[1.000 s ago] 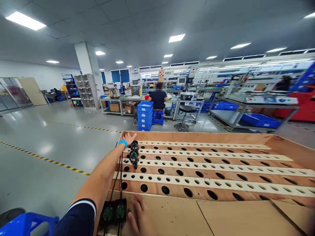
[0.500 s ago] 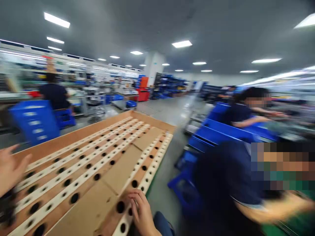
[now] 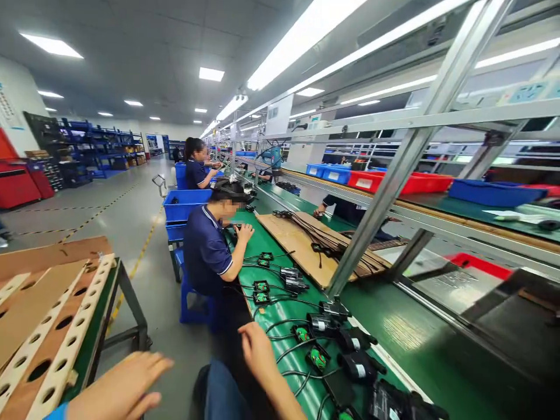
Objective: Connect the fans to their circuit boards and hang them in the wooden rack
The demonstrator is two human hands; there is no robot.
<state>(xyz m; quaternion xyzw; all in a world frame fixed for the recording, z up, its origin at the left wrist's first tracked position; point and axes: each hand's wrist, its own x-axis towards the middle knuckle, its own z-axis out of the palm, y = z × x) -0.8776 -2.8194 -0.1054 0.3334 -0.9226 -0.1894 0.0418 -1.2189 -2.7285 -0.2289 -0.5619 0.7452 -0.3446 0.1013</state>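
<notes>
My left hand (image 3: 120, 388) hovers low in front of me beside the wooden rack with round holes (image 3: 41, 335); its fingers are stretched out and it holds nothing. My right hand (image 3: 258, 350) rests at the near edge of the green conveyor belt (image 3: 394, 326), fingers loosely extended, touching a black cable. Just beyond it lie small black units with green parts (image 3: 317, 357) and black cylindrical pieces (image 3: 354, 364) on wires. None of these is gripped.
A seated person in a dark blue shirt (image 3: 207, 251) works at the belt right ahead, with another person (image 3: 195, 169) farther along. Blue bins (image 3: 186, 204) stand behind them. A slanted metal frame post (image 3: 385, 192) rises from the belt. Open aisle floor lies to the left.
My view has swung right, from the holed wooden rack to the green conveyor line. My right hand left the rack's edge and now lies at the belt. My left hand came back from the rack.
</notes>
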